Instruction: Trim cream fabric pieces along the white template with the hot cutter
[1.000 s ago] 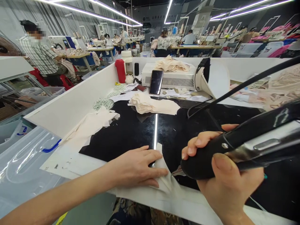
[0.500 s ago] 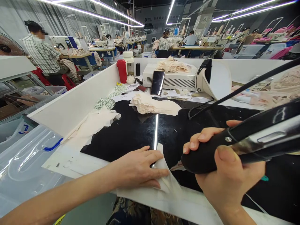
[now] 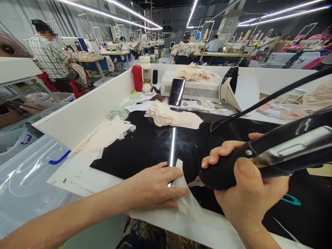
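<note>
One fabric piece (image 3: 181, 181) lies under the flat, open left hand (image 3: 153, 186); right hand (image 3: 249, 197) clamps one cutting tool (image 3: 259, 155).

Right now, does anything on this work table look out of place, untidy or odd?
Nothing looks damaged or spilled. The left hand presses a cream fabric piece flat while the right hand holds a black tool with its tip at that piece. The one odd thing: a phone leans tilted against the white machine.
</note>
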Available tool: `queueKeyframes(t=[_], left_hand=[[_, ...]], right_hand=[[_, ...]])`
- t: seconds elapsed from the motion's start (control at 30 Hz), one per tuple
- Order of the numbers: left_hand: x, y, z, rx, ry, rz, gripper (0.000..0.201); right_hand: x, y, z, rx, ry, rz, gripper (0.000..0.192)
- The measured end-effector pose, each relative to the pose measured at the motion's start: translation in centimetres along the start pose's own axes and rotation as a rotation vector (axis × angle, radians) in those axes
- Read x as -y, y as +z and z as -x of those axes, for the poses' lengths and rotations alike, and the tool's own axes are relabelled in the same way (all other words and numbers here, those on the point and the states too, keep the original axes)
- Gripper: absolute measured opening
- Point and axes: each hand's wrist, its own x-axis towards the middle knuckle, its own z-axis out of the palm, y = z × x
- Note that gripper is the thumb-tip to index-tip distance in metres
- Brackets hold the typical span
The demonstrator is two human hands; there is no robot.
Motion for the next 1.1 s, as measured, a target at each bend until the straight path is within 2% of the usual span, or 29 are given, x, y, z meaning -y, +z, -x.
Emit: queueKeyframes(t=[0.13,0.33,0.57,1.1], left_hand=[[0.0,0.1,0.1,0.010,-0.013,0.004,0.036],[-0.1,0.2,0.0,-0.010,-0.013,0.020,0.037],[-0.2,0.2,0.0,0.011,-0.042,0.037,0.036],[-0.2,0.1,-0.1,0.001,-0.063,0.072,0.041]], right_hand=[[-0.5,0.2,-0.2,0.018,-0.015,0.007,0.052],[-0.9,0.4,-0.5,0.026,-0.022,0.060,0.046],[-1.4,0.7,-0.9,0.019,-0.025,-0.008,0.053],[-1.8,1.1,-1.6,0.037,-0.038,0.007,0.050]])
